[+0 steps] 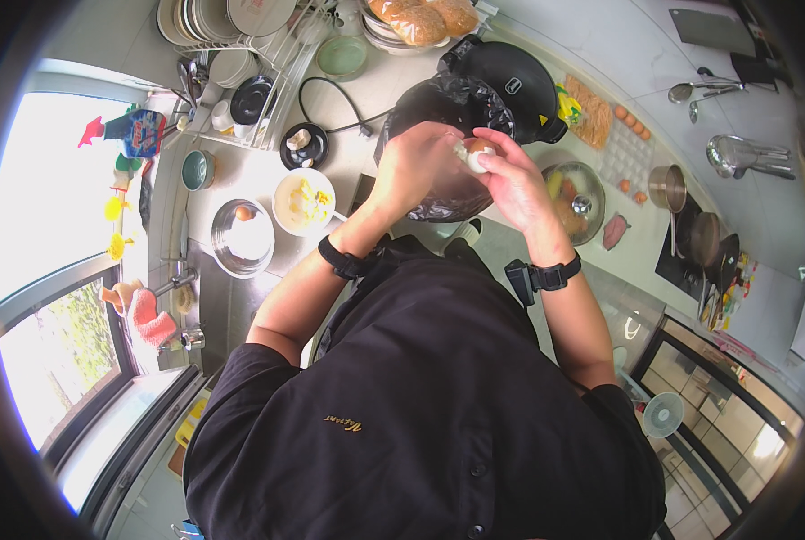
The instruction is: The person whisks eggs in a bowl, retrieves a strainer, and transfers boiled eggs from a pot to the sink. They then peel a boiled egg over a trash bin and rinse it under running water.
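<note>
A boiled egg (476, 158), partly peeled with brown shell still on its top, is held in the fingers of my right hand (517, 179). My left hand (416, 165) meets it from the other side, somewhat blurred, its fingertips pinched at pale bits of eggshell (462, 150). Both hands are above a bin lined with a black plastic bag (446, 108). To the left, a white bowl (304, 202) contains yellow and white food pieces. Beside that bowl, a brown egg (243, 213) sits in a steel basin (241, 253).
A black electric griddle (517, 88) stands behind the bin. Rightward are a glass-lidded pan (574, 202), an egg tray (621, 158) with several eggs, and a saucepan (667, 187). On the left are a small black plate (304, 146), a power cord (338, 84) and a dish rack (274, 88).
</note>
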`<state>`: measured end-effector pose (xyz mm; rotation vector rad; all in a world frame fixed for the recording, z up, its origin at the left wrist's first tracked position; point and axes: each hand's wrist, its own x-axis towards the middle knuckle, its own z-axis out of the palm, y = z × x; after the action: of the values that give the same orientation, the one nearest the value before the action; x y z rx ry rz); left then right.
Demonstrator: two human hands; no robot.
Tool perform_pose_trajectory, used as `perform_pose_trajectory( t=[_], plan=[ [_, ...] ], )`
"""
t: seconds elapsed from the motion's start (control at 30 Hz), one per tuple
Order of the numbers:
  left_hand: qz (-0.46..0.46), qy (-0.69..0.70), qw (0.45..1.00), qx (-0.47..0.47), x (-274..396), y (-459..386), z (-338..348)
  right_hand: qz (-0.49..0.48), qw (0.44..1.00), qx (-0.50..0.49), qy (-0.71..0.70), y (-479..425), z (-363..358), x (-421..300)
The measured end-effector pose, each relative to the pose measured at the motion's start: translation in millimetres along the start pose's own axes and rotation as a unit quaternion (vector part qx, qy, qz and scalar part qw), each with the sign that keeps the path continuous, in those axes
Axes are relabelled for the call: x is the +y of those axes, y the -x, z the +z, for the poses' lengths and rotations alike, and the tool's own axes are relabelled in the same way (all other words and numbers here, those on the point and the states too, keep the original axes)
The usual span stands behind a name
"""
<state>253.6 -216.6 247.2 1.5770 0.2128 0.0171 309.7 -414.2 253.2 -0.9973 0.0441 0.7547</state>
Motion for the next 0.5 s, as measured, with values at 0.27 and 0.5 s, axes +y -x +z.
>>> perform_pose_trajectory(
  t=[0.27,0.5],
  plan=[
    [0.006,0.038,0.999,0.001,5,-3,-4,0.010,0.998,0.006,-0.057,-2,-3,-3],
    [0.004,0.048,0.999,0.009,1,-7,-11,0.002,0.993,0.013,-0.120,-6,-13,-1]
  ],
)
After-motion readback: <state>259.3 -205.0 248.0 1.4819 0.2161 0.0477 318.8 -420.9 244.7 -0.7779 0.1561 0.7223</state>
